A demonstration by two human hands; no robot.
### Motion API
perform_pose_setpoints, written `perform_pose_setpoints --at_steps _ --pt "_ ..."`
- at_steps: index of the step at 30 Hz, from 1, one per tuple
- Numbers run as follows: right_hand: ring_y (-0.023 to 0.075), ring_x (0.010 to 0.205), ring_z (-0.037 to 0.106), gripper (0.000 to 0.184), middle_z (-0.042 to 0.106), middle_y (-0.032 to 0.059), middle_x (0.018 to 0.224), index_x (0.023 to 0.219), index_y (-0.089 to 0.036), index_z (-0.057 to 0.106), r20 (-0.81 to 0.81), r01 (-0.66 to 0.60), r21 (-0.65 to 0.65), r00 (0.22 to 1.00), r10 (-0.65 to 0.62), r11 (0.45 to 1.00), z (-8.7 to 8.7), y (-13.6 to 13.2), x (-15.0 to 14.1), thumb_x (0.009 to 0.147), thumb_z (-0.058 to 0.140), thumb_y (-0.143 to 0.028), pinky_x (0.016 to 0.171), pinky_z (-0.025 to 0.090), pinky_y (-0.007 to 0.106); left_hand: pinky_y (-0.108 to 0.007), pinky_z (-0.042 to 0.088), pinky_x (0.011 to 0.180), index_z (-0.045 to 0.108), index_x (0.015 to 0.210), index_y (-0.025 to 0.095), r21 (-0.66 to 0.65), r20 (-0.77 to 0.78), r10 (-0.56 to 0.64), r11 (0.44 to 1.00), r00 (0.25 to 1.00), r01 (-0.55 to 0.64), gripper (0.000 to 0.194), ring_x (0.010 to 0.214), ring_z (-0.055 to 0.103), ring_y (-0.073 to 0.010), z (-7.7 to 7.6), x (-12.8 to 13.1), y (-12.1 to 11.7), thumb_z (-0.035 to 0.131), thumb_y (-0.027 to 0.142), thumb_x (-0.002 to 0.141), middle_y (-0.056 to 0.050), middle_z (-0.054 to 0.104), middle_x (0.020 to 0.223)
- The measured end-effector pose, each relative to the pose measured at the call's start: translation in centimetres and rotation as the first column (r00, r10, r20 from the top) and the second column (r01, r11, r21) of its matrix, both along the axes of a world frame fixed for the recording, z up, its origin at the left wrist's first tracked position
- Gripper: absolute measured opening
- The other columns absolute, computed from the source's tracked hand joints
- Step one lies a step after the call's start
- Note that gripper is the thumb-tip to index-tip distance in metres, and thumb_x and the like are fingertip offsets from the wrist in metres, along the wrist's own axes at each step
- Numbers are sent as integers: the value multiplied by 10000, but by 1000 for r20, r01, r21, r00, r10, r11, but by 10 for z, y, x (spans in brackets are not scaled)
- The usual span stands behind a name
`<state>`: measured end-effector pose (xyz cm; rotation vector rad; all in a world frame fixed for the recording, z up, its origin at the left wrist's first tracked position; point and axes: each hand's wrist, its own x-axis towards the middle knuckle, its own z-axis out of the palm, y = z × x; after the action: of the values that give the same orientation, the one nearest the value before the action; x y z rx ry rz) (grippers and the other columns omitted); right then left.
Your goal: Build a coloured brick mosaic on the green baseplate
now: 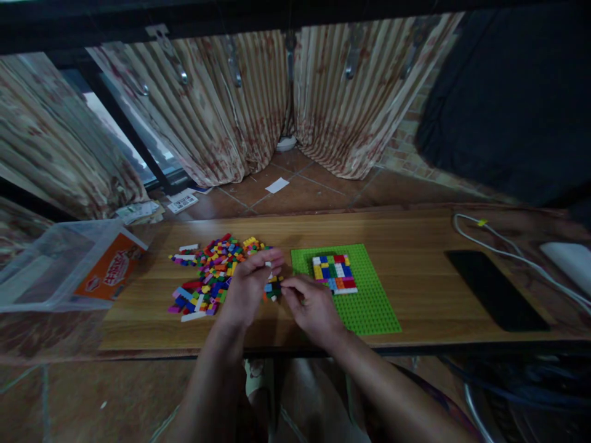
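A heap of small coloured building bricks [210,271] lies on the wooden table [415,240]. To its right is a green baseplate [364,307] with a patch of coloured bricks [335,272] pressed onto it. My left hand [252,283] hovers at the heap's right edge, fingers curled in a pinch on a small white brick [268,264]. My right hand [311,303] is just left of the baseplate, fingers closed round something small that I cannot make out. The two hands nearly touch above a few loose bricks [273,290].
A clear plastic box [55,264] with an orange label sits at the table's left end. A black phone [496,289], a white cable [503,249] and a white object [570,258] lie at the right. Curtains [258,98] hang behind; papers lie on the tiled floor.
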<state>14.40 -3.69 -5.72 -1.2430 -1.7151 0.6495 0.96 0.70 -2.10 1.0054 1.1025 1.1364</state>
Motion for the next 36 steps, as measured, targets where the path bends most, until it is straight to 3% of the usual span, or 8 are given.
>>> perform_pose_setpoints --at_steps 2,5,9,13,20,26,30,36 --pt "148 707 597 117 664 28 804 891 -201 657 -119 21 -55 993 -28 998 4 -2 2 887 544 -233 672 457 263 -375 449 998 725 940 138 -63 201 21 998 979 -9 295 1068 639 -234 3 5 -1 644 110 657 -90 716 1050" --pt "151 716 614 164 683 20 803 918 -204 655 -335 0 -168 941 -57 986 4 -2 3 864 585 -342 659 472 260 -363 414 1040 738 900 148 -120 355 40 993 934 3 296 1067 640 -214 4 17 -4 652 67 628 -69 724 1034" --pt "135 622 579 211 652 -8 697 812 -202 650 -547 -23 -294 824 -148 956 3 2 4 793 645 -412 587 463 254 -360 400 1048 750 879 154 -130 419 14 991 908 45 290 1047 646 -208 1 34 -10 629 50 636 -65 734 1005" --pt "107 525 504 211 611 -33 625 777 -199 664 -595 33 -350 764 -250 936 9 5 13 733 695 -403 517 423 239 -346 417 1007 749 914 156 -97 427 -48 990 903 99 295 1059 636 -213 0 43 -13 624 73 660 -78 729 1026" --pt "146 691 624 183 706 11 780 842 -202 696 -342 239 -188 894 -291 953 18 -3 50 803 643 -373 671 487 274 -316 456 906 740 892 161 -34 226 -19 999 974 28 200 915 643 -176 0 50 -14 663 174 708 -60 729 943" --pt "203 710 667 308 734 76 838 910 -166 707 -110 497 -217 843 -527 840 14 -4 116 786 637 -439 666 506 319 -287 477 815 729 824 160 4 -105 13 1000 994 -13 125 834 637 -167 -10 55 -12 650 199 736 -30 724 849" --pt "230 745 672 360 737 95 849 913 -157 711 33 515 -201 854 -520 833 8 -2 140 783 615 -480 674 494 338 -264 486 752 728 892 166 96 -261 -27 994 965 54 177 809 646 -168 -18 59 -10 588 212 794 -26 727 843" --pt "215 750 666 307 737 70 838 873 -186 710 148 465 -204 884 -443 861 5 -2 138 797 602 -464 692 479 326 -290 500 776 708 995 163 202 -498 -6 972 867 123 256 829 655 -179 -21 62 -9 505 192 841 -62 723 967"
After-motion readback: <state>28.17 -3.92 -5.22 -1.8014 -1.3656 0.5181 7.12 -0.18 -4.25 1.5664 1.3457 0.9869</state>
